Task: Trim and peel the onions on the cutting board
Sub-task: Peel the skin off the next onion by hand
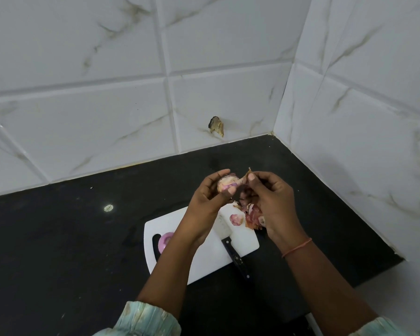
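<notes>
My left hand (207, 197) grips a small pale pink onion (224, 184), held in the air above the far end of the white cutting board (204, 260). Beside it, my right hand (269, 200) pinches a strip of dry onion skin (246, 177) that still hangs on the onion. A peeled purple onion (165, 240) lies at the board's near left, partly hidden by my left forearm. A black-handled knife (230, 246) rests across the board. Loose skins and trimmings (249, 214) are heaped at the board's far right corner.
The board sits on a black countertop (70, 238) in a corner of white marble-look tiled walls (107, 93). A chipped hole (216, 126) shows in the back wall. The counter's right edge (383, 267) ends close to the board.
</notes>
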`<state>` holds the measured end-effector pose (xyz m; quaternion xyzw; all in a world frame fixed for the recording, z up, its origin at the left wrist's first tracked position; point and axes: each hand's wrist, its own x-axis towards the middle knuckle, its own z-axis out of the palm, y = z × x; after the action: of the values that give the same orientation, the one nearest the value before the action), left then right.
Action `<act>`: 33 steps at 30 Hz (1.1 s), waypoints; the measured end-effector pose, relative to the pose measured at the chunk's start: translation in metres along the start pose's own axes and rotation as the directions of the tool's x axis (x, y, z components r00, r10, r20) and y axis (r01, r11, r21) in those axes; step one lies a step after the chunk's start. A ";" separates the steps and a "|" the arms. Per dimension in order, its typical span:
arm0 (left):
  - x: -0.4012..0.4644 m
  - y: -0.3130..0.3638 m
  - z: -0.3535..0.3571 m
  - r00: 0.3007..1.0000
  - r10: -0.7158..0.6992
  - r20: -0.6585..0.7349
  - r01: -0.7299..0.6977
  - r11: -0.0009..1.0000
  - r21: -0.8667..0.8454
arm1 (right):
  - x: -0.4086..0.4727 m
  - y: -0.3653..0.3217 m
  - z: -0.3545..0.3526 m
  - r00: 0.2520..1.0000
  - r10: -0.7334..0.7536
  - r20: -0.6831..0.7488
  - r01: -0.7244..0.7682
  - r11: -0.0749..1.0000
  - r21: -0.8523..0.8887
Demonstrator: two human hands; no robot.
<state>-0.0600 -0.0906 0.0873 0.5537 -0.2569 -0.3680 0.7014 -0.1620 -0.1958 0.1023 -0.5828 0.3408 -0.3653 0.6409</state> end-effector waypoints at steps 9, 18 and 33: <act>-0.001 0.001 -0.001 0.999 -0.036 0.034 0.038 0.997 -0.071 | 0.015 -0.004 -0.008 0.958 0.231 0.172 -0.287 0.711 0.642; 0.003 -0.004 -0.002 0.996 -0.076 -0.041 0.067 0.978 -0.198 | 0.039 0.050 -0.030 0.983 -0.012 -0.186 -0.062 0.919 -0.390; 0.003 -0.003 0.000 0.971 0.210 -0.113 -0.184 0.961 0.208 | 0.016 0.011 -0.003 0.800 -0.462 0.382 0.594 0.694 -0.406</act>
<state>-0.0587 -0.0935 0.0842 0.6150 -0.2982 -0.2313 0.6923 -0.1563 -0.2103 0.0905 -0.8443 0.1571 -0.3559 0.3685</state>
